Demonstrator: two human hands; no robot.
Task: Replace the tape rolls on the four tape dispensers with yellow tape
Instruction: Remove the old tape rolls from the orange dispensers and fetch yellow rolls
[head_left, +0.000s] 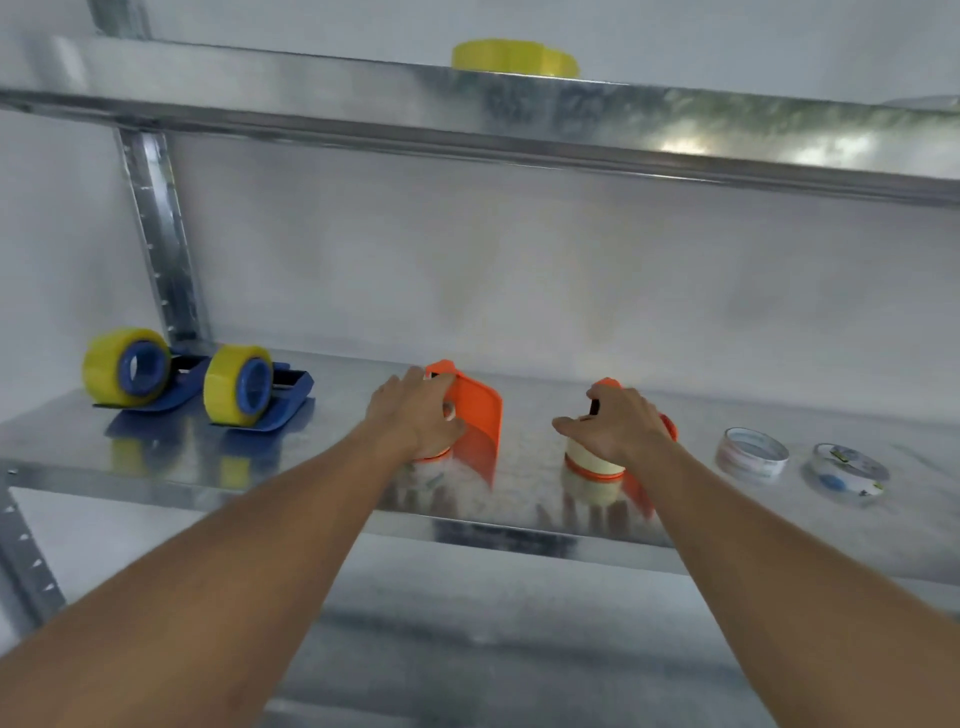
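Two blue tape dispensers (156, 387) (275, 397) stand at the left of the metal shelf (322, 462), each carrying a yellow tape roll (109, 366) (223, 387). At the middle, my left hand (415, 410) grips an orange dispenser (475, 415). My right hand (618, 423) grips a second orange dispenser (608, 385) that holds a pale cream roll (592, 460). Yellow tape rolls (514, 57) lie on the upper shelf (311, 88), straight above.
Two loose rolls lie at the right of the shelf: a white one (751, 451) and a clear one with printed wrap (847, 470). A perforated steel upright (161, 234) rises at the left. A white wall backs the shelf.
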